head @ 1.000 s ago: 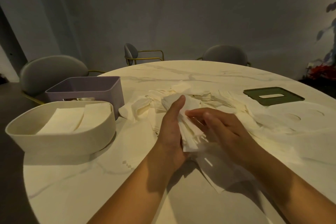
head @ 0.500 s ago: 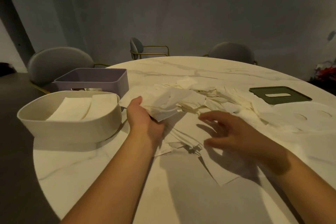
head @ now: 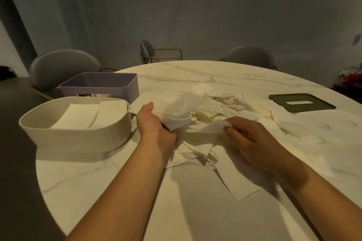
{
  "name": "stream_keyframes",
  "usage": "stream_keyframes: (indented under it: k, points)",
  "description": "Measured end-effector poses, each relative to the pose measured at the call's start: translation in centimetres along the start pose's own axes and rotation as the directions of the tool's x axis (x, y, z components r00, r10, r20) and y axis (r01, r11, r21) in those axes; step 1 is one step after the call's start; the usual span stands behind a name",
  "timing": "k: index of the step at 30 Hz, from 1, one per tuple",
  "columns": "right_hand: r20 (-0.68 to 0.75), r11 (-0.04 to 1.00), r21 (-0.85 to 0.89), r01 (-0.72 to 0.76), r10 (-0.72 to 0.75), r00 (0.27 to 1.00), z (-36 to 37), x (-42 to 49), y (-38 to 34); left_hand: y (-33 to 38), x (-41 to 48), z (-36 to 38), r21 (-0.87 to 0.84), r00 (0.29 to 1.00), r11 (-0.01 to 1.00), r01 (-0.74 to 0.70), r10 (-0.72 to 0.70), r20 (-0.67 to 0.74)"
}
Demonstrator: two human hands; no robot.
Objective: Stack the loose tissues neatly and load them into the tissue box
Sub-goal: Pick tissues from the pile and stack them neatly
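round marble table. loose tissues, heaped at centre and spilling toward 3 o'clock. cream tissue box, 9 o'clock, open, with folded tissues stacked inside. purple box, 10 o'clock, just behind the cream one. green lid, 2 o'clock, lying flat. left hand grips a tissue bundle, thumb on top, fingers hidden beneath. right hand, fingertips pinching a single tissue at its edge.

Dining rm: marble table, upholstered chairs.

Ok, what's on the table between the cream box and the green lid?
The head view shows the pile of loose tissues there, with the left hand and right hand gripping some.
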State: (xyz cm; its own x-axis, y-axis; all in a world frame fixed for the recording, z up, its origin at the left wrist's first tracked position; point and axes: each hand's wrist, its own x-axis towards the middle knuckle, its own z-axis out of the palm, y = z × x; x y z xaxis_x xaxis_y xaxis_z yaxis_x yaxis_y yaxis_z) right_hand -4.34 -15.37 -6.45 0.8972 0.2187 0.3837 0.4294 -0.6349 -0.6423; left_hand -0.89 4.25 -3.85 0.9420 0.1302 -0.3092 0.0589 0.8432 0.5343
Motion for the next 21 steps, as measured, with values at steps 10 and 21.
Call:
stream_keyframes:
  k: [10,21]
  points:
    - [-0.255,0.818,0.570,-0.072,0.260,0.931,-1.1,0.0,-0.5,-0.2,-1.2,0.4,-0.051,0.998,0.998,0.039,-0.037,0.045]
    - [-0.297,0.597,0.785,-0.165,0.597,0.745,-2.9,0.3,-1.0,-3.1,-3.3,1.3,0.120,0.955,0.968,0.220,-0.239,0.174]
